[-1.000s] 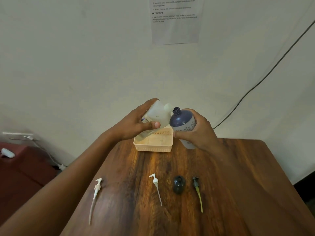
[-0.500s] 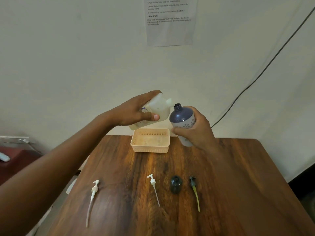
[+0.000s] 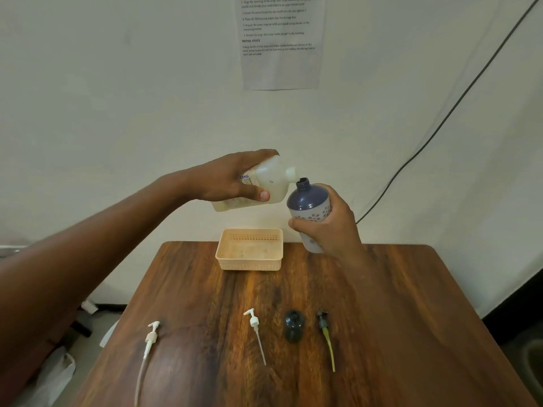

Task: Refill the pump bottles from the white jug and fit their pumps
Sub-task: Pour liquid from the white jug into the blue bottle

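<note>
Overhead, white jug (image 3: 269, 183) within left-hand fingers (image 3: 258, 193).

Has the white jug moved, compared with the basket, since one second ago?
Yes. The white jug went up and away from the basket, which it overlapped before; its spout now meets the purple bottle.

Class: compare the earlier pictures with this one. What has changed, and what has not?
The left hand has tipped the white jug further, bringing its spout against the mouth of the blue bottle, which the right hand still grips. Basket, pumps and dark cap stay put.
</note>
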`<state>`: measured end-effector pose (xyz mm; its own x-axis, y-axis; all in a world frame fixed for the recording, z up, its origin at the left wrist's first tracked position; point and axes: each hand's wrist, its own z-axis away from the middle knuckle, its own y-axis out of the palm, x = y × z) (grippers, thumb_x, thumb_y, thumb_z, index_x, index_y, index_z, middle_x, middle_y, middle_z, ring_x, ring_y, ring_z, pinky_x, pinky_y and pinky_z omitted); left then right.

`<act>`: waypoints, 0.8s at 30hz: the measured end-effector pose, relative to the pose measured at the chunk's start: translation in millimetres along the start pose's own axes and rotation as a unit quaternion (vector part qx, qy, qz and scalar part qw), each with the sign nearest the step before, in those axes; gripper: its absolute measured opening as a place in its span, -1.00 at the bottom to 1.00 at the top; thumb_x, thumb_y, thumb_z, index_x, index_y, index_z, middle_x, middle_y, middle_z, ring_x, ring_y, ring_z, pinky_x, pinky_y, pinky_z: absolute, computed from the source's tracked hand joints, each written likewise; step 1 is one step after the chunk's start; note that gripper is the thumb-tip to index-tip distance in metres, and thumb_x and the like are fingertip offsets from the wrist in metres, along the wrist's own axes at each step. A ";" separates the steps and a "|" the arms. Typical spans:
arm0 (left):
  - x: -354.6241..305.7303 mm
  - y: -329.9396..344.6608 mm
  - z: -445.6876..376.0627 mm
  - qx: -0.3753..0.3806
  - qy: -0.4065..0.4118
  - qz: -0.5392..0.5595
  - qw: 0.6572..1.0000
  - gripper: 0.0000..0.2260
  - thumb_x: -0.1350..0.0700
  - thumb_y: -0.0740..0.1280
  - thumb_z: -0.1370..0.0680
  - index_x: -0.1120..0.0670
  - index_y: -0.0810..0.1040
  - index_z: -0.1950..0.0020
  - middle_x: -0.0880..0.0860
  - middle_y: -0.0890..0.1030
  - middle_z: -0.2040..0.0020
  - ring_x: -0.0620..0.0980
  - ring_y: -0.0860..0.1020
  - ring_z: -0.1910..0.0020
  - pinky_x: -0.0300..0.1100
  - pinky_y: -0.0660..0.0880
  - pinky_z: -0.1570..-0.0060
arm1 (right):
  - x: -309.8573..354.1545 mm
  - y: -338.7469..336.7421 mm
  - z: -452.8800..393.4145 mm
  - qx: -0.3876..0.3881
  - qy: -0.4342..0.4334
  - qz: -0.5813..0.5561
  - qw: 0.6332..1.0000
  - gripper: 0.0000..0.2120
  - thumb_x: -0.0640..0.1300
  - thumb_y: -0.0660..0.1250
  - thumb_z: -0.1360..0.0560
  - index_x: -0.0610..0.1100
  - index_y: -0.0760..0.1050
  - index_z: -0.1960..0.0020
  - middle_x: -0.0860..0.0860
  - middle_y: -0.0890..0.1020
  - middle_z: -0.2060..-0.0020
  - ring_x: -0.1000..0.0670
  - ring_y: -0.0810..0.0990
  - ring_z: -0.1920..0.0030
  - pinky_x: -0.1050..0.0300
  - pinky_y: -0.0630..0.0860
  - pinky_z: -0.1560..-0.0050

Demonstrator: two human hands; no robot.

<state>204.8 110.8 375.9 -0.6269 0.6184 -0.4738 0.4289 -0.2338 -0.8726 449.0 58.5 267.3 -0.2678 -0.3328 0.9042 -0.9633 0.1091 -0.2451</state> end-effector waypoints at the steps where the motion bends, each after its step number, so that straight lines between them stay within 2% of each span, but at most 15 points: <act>1: -0.9 -0.9 -0.9 0.001 0.002 -0.002 1.000 -0.31 -0.17 0.40 -0.49 -0.05 0.29 -0.58 -0.04 0.51 -0.30 -0.05 0.53 -0.18 -0.37 0.48 0.02 | 0.5 -0.7 -0.1 -0.002 -0.001 0.002 1.000 -0.32 0.05 0.60 -0.21 0.06 0.47 -0.29 0.15 0.63 -0.03 0.12 0.62 0.00 0.26 0.59 0.15; 7: -3.1 -3.1 -5.6 0.009 0.008 -0.013 1.000 -0.32 -0.17 0.39 -0.49 -0.05 0.29 -0.57 -0.06 0.51 -0.28 -0.06 0.53 -0.18 -0.36 0.47 0.02 | -0.9 -3.4 -0.5 -0.006 -0.003 0.002 1.000 -0.32 -0.02 0.63 -0.25 0.04 0.47 -0.31 0.12 0.63 -0.05 0.09 0.63 -0.02 0.19 0.62 0.12; 13: -2.4 -4.8 -9.1 0.013 0.012 -0.019 1.000 -0.33 -0.20 0.40 -0.49 -0.09 0.30 -0.55 -0.09 0.51 -0.27 -0.07 0.53 -0.19 -0.34 0.49 0.02 | 0.4 -4.8 -0.7 -0.013 -0.007 0.007 1.000 -0.33 -0.01 0.63 -0.25 0.06 0.46 -0.30 0.16 0.62 -0.05 0.15 0.61 -0.01 0.36 0.55 0.17; 19: -4.0 -7.2 -11.3 0.019 0.014 -0.026 0.999 -0.34 -0.22 0.41 -0.48 -0.11 0.31 -0.54 -0.07 0.53 -0.26 -0.03 0.55 -0.19 -0.22 0.56 -0.02 | 1.4 -4.8 -0.2 -0.018 -0.004 0.006 1.000 -0.31 0.04 0.61 -0.23 0.07 0.46 -0.31 0.16 0.61 -0.05 0.14 0.60 -0.01 0.35 0.55 0.20; 24: -5.9 -8.1 -13.1 0.024 0.008 -0.030 0.999 -0.31 -0.22 0.41 -0.48 -0.10 0.29 -0.56 -0.05 0.52 -0.28 0.00 0.54 -0.21 -0.23 0.56 -0.03 | 1.6 -4.8 0.4 -0.019 -0.003 0.003 1.000 -0.30 0.06 0.60 -0.23 0.07 0.46 -0.31 0.16 0.61 -0.06 0.15 0.60 -0.01 0.36 0.55 0.21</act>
<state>213.6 118.8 387.3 -0.6394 0.6451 -0.4184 0.3585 -0.2313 -0.9044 453.1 57.0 269.8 -0.2732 -0.3383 0.9005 -0.9605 0.1473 -0.2361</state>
